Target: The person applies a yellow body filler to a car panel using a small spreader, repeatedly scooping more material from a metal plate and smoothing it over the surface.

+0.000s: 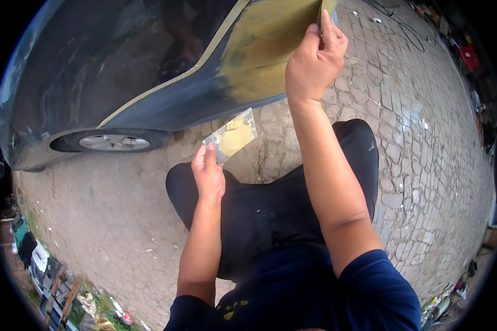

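Note:
Pinched between the thumb and fingers of my left hand is a flat mixing plate with a layer of tan body filler on it. The plate is held out below the car's lower edge. My right hand reaches up to the far end of the car panel, which has broad tan filler patches over dark paint. Its thumb and fingers are closed on a thin, flat tan filler spreader. Whether the spreader touches the panel I cannot tell.
The dark car fills the upper left, with a tape strip along its window edge and a wheel below. My bent knees straddle the paved ground. Scrap and debris line the lower left; a hose lies upper right.

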The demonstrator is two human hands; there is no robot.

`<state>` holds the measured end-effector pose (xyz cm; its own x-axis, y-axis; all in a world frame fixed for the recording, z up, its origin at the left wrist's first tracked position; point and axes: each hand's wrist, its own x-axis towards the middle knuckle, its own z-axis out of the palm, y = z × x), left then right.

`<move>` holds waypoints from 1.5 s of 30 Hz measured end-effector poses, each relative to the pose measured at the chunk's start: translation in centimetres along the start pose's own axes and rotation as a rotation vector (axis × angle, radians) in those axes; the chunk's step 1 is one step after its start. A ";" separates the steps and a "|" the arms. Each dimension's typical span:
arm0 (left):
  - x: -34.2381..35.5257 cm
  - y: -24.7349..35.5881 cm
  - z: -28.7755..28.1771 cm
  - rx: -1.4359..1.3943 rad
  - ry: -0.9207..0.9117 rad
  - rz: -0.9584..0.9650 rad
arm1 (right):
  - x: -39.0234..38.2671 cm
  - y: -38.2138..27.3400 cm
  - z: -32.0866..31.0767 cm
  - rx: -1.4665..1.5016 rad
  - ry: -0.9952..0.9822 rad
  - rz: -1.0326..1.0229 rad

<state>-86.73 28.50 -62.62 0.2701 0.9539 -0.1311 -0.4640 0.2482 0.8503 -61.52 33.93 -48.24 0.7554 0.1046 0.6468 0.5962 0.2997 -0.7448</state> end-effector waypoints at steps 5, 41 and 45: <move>-0.4 0.3 -0.1 -0.031 0.006 0.000 | -3.3 -0.3 1.7 -0.053 -0.021 -0.147; -0.3 0.6 -0.5 -0.046 0.038 0.004 | -4.9 1.1 2.7 0.010 -0.053 -0.236; -0.2 0.5 -0.7 -0.044 0.009 0.011 | -7.7 2.0 3.0 -0.117 -0.162 -0.418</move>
<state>-87.62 28.61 -62.52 0.2569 0.9581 -0.1269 -0.5039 0.2448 0.8283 -66.97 36.54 -54.19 0.3968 0.1467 0.9061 0.8745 0.2397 -0.4217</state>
